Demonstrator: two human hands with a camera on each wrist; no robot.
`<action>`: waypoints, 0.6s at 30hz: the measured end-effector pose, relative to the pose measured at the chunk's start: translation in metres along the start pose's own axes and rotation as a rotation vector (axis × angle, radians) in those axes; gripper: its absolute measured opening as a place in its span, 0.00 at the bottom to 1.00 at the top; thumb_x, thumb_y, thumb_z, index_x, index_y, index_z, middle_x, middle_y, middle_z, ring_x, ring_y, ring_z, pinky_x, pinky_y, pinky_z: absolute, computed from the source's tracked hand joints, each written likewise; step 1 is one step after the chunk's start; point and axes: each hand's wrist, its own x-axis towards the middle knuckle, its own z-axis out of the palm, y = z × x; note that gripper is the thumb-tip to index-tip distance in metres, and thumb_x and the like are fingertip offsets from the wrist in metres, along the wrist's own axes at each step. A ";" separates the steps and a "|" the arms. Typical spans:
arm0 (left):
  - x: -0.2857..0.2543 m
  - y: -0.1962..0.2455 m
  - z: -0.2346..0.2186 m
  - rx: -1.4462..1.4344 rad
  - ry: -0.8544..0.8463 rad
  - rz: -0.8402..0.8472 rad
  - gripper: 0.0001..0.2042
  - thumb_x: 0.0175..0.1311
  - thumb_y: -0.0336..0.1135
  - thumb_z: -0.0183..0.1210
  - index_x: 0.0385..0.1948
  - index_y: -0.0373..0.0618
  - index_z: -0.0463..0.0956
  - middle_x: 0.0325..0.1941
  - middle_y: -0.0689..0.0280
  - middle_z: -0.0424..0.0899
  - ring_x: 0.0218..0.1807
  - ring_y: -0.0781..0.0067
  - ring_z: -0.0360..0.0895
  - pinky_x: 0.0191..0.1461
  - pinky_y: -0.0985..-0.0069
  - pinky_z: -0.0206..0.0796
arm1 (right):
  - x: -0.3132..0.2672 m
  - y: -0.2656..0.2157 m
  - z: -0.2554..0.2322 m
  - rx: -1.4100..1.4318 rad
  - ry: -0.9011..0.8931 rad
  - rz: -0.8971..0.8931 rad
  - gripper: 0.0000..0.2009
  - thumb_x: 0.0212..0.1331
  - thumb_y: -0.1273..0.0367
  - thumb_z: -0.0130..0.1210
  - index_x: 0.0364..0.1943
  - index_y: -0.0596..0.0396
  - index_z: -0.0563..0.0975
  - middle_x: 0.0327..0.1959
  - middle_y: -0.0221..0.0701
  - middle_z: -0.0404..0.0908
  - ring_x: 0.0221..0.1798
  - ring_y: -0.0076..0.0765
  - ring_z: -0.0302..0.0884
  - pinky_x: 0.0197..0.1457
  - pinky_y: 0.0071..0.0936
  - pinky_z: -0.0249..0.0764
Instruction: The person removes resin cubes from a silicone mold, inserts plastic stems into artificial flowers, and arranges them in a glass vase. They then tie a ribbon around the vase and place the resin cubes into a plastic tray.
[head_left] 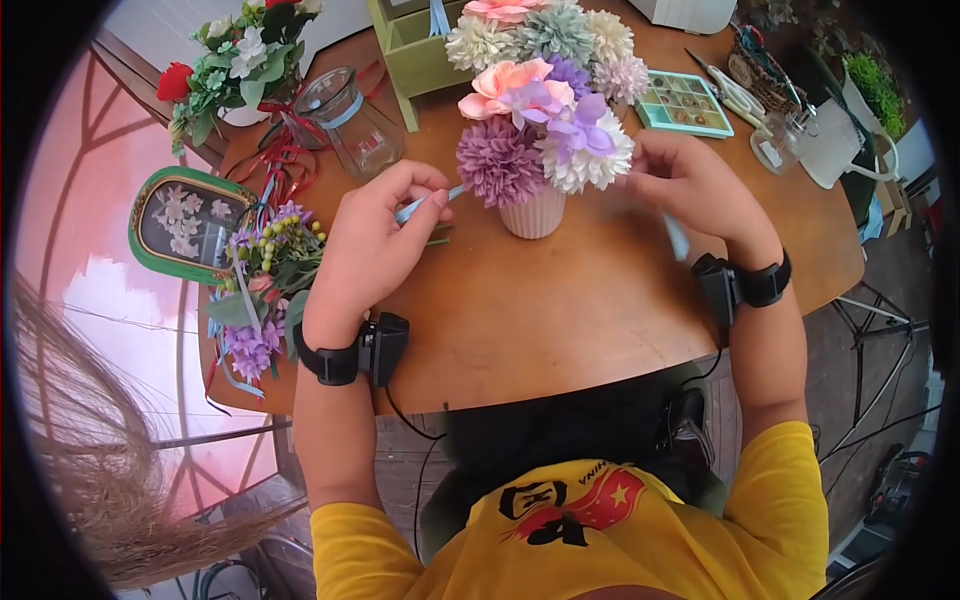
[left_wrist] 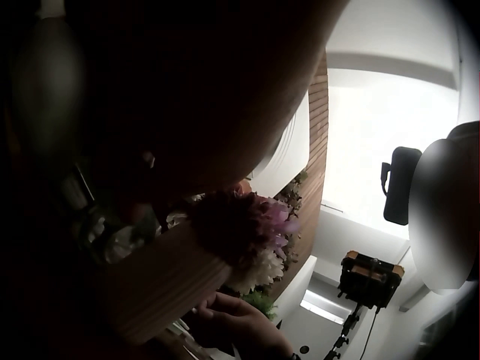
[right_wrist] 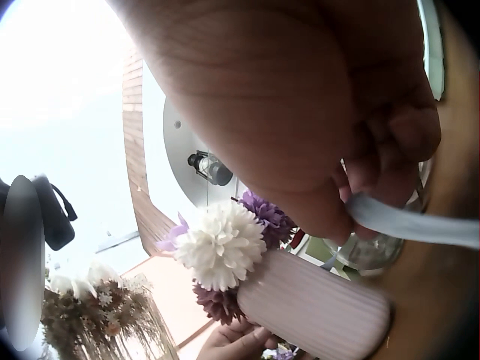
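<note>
A ribbed pale pink vase (head_left: 533, 216) stands upright on the table, filled with artificial flowers (head_left: 498, 163) in mauve, white, lilac and peach. On its left side my left hand (head_left: 372, 240) pinches a light blue ribbon (head_left: 406, 212) between thumb and fingers, and the strip runs toward the vase just under the blooms. My right hand (head_left: 690, 182) is at the vase's other side, partly behind the white bloom. In the right wrist view it pinches a pale ribbon (right_wrist: 420, 225), whose tail hangs below the hand. The ribbon's stretch behind the vase is hidden.
Beside my left forearm lies a bouquet (head_left: 262, 290) next to a green oval frame (head_left: 150, 215). A glass jar (head_left: 370, 140) and a green wooden stand (head_left: 425, 75) are behind. To the right are a compartment box (head_left: 685, 105), scissors (head_left: 735, 95) and a small glass bottle (head_left: 770, 150).
</note>
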 end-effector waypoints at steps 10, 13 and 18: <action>-0.009 -0.017 -0.008 -0.524 -0.253 -0.078 0.10 0.74 0.30 0.60 0.52 0.40 0.77 0.44 0.67 0.86 0.39 0.88 0.76 0.46 0.85 0.68 | -0.008 -0.002 0.005 0.433 -0.301 0.105 0.07 0.68 0.71 0.64 0.43 0.53 0.77 0.38 0.25 0.86 0.42 0.17 0.83 0.42 0.17 0.77; -0.004 -0.018 -0.001 -0.611 -0.348 -0.143 0.11 0.71 0.28 0.63 0.52 0.38 0.77 0.46 0.66 0.86 0.40 0.84 0.79 0.46 0.82 0.72 | -0.007 -0.009 0.013 0.488 -0.360 0.222 0.08 0.63 0.77 0.66 0.41 0.54 0.78 0.41 0.27 0.86 0.44 0.18 0.83 0.44 0.17 0.78; -0.002 -0.013 0.014 -0.825 -0.351 -0.274 0.12 0.68 0.26 0.65 0.50 0.36 0.78 0.49 0.62 0.85 0.46 0.73 0.84 0.51 0.74 0.77 | -0.004 -0.005 0.025 0.545 -0.467 0.192 0.07 0.62 0.78 0.67 0.39 0.56 0.80 0.42 0.30 0.87 0.42 0.19 0.83 0.45 0.17 0.78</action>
